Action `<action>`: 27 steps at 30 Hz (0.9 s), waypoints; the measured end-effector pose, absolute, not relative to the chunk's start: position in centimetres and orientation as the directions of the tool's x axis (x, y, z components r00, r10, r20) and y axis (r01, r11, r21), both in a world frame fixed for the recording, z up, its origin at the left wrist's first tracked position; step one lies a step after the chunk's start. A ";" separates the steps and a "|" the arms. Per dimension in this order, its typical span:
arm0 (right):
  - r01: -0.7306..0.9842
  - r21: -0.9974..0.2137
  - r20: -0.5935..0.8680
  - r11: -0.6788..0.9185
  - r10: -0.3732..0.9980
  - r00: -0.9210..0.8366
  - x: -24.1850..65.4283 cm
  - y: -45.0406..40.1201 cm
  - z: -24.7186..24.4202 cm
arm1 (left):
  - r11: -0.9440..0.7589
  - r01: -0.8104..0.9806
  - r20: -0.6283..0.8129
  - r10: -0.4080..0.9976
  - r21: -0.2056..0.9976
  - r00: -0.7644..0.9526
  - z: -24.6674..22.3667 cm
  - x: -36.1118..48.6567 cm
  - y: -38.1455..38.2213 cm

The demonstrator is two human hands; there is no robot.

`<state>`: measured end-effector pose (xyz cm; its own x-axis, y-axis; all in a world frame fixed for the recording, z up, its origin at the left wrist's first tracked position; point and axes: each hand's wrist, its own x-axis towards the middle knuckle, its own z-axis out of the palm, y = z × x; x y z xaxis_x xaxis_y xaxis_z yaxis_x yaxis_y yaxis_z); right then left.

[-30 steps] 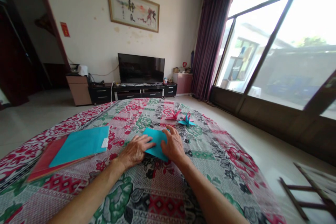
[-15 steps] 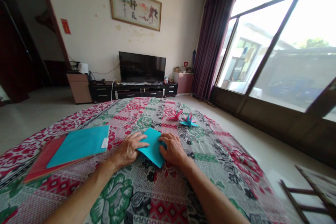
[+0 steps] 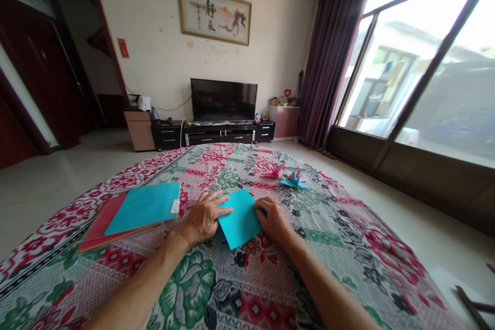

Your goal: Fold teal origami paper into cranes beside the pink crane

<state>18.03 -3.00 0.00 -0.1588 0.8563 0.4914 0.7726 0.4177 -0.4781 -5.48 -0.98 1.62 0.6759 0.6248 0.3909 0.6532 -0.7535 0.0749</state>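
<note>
Blue paper sheet [image 3: 240, 220] is on floral tablecloth [image 3: 193, 289], between hands. Left hand [image 3: 204, 216] lies half open, fingers on left edge. Right hand [image 3: 274, 218], fingers curled, touches right edge; pinch cannot tell.

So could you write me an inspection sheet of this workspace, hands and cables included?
Surface: patterned tablecloth, lightly creased.
Work items: blue sheet between the hands.
Clutter: blue packet overlapping red packet, left; pink folded figure and blue folded figure, far right.
Hands: left hand has fingers on the sheet; right hand is at its opposite edge, exact grip unclear.
Cables: white cable by the television stand; on the tablecloth, nothing seen.
Surroundings: television, curtain, large window.
</note>
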 end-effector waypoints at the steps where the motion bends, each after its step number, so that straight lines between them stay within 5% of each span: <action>1: 0.766 -0.489 0.488 0.418 0.859 -0.157 18.1 -2.9 0.0 | -0.766 0.637 0.390 0.612 0.080 0.688 1.7 -5.3 -1.2; 6: 0.632 -0.646 0.454 0.428 0.881 -0.133 18.3 -3.2 1.1 | -0.761 0.565 0.439 0.647 0.320 0.623 1.6 -4.4 -1.4; 12: 0.389 -0.824 0.405 0.411 0.909 -0.102 19.0 -3.8 2.0 | -0.431 0.520 0.346 0.902 0.738 0.256 1.9 -4.1 -1.0; 27: 0.161 -0.977 0.149 0.139 0.988 0.049 18.3 -2.6 0.9 | -0.200 0.229 0.170 0.975 0.952 0.143 2.8 -3.8 -0.6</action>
